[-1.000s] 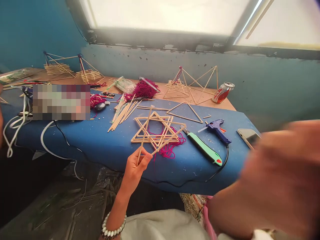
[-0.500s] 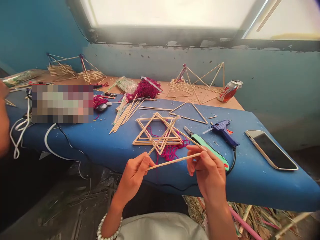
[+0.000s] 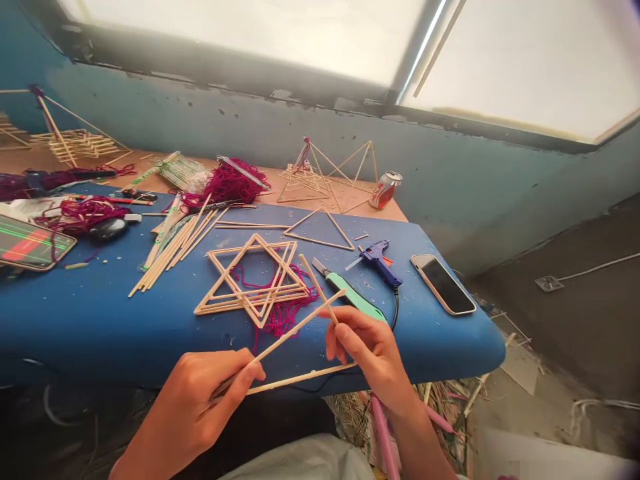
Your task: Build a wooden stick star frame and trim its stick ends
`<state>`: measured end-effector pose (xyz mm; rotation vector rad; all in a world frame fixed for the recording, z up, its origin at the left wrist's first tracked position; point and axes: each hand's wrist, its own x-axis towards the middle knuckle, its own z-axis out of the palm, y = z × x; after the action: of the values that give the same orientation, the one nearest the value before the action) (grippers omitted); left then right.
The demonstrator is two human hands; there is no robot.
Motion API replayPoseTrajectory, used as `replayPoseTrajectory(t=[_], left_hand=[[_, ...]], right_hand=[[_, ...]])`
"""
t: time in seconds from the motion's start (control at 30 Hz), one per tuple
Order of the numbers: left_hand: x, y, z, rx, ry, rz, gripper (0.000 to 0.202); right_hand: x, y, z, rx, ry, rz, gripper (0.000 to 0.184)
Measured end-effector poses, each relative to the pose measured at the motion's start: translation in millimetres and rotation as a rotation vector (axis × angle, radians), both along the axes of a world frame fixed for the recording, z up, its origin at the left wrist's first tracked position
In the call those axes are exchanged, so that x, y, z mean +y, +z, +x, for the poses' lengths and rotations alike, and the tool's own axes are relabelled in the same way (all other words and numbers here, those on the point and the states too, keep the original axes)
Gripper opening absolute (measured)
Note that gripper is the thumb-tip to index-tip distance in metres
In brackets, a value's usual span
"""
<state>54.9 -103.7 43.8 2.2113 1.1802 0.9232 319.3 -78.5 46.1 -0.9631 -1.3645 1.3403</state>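
Above the near edge of the blue table, thin wooden sticks (image 3: 295,332) are held between my hands. My left hand (image 3: 210,393) pinches the left corner, where two sticks meet and spread toward the right. One slants up; the lower stick (image 3: 305,378) runs behind my right hand (image 3: 367,353). The fingers of that hand are closed on another stick (image 3: 313,277), which points up and left and crosses the slanting one. Whether it joins the lower stick is hidden by the hand. Just beyond lies a six-pointed stick star (image 3: 220,295) over purple yarn (image 3: 285,317).
Right of the star are a green cutter (image 3: 357,297), a blue glue gun (image 3: 377,260) and a phone (image 3: 443,283). Loose sticks (image 3: 175,257) lie left, a stick triangle (image 3: 320,239) behind. Farther back are a yarn bundle (image 3: 235,183), stick pyramids (image 3: 305,187) and a can (image 3: 386,190).
The view has swung right and the held sticks appear lower and farther left. My right hand now grips the upward-pointing stick lower down, and the crossing of the sticks sits nearer that hand.
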Motion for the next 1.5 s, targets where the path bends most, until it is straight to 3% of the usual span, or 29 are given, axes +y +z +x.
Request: replayPoseTrajectory(t=[0.1, 0.3, 0.4, 0.53, 0.7, 0.8, 1.0, 1.3, 1.5], left_hand=[[-4.0, -0.9, 2.3, -0.038, -0.038, 0.023, 0.033], [-13.8, -2.4, 2.5, -0.128, -0.014, 0.062, 0.036], [-15.7, -4.0, 1.7, -0.135, -0.036, 0.064, 0.035], [-15.5, -4.4, 2.0, -0.14, -0.064, 0.086, 0.032], [-15.2, -4.8, 2.4, -0.156, -0.044, 0.141, 0.028], [-16.3, -5.8, 1.0, -0.156, -0.009, 0.199, 0.025], [-16.1, -5.4, -2.9, -0.097, 0.025, 0.289, 0.022], [-14.2, -4.6, -1.8, -0.034, 0.04, 0.42, 0.017], [-18.2, -1.9, 0.8, 0.03, 0.068, 0.508, 0.015]], right_hand=[[2.0, 11.5, -1.7, 0.046, -0.08, 0.102, 0.035], [-1.6, 26.9, -4.2, 0.002, -0.218, 0.291, 0.003], [-7.6, 28.9, -7.3, -0.038, -0.304, 0.378, 0.007], [-11.3, 30.6, -12.4, -0.085, -0.409, 0.384, 0.002], [-8.9, 33.8, -18.8, -0.046, -0.441, 0.394, 0.017], [-7.7, 36.5, -22.1, -0.002, -0.458, 0.456, 0.017], [-8.8, 38.8, -21.0, -0.005, -0.322, 0.392, 0.013], [-1.3, 43.5, -9.3, -0.316, -0.094, 0.357, 0.025], [-1.4, 42.1, -11.3, -0.334, -0.058, 0.285, 0.025]])
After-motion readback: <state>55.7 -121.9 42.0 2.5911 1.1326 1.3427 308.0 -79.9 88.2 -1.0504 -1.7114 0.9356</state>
